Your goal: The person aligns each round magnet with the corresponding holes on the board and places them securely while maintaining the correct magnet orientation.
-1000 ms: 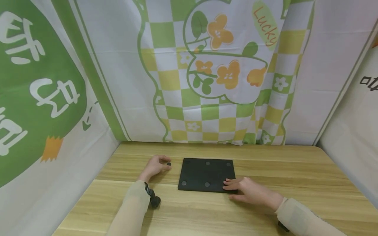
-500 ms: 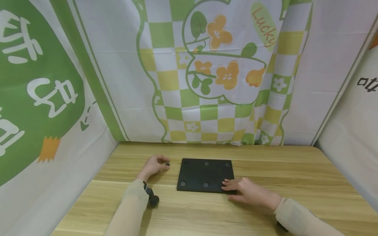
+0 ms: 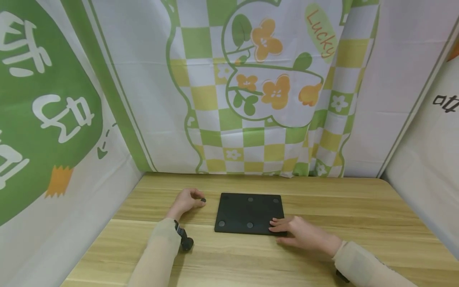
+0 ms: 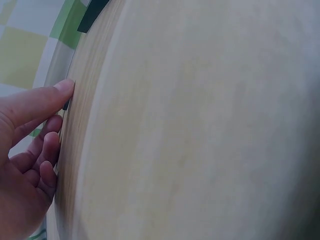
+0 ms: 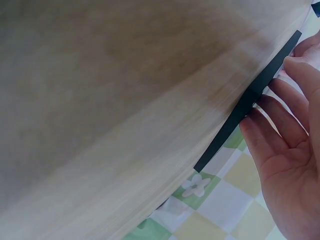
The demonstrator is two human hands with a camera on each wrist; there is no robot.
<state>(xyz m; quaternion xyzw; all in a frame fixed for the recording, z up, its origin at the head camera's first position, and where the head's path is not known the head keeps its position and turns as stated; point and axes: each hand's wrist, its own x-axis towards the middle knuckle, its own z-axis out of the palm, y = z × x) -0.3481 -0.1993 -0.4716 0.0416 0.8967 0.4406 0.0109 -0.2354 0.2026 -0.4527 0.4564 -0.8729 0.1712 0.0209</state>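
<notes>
A flat black rectangular plate point(image 3: 234, 211) lies on the wooden table, with several round grey discs point(image 3: 250, 225) on its face. Its far left corner shows a darker round mark. To the left of the plate, my left hand point(image 3: 186, 200) pinches a small dark disc point(image 3: 203, 200) between thumb and forefinger, close to the tabletop. The thumb covers most of that disc in the left wrist view. My right hand point(image 3: 301, 232) rests its extended fingers on the plate's near right corner, hiding that corner. In the right wrist view the plate point(image 5: 245, 102) appears edge-on beside the fingertips.
The wooden table point(image 3: 358, 215) reaches back to a patterned curtain point(image 3: 265, 147) behind the plate. Printed cloth point(image 3: 118, 167) also hangs along the left side, and white cloth point(image 3: 426, 159) along the right. A black wrist camera point(image 3: 186, 242) sticks out from the left wrist.
The head view has shifted very slightly. Both hands, the plate and the small disc keep the same positions relative to one another.
</notes>
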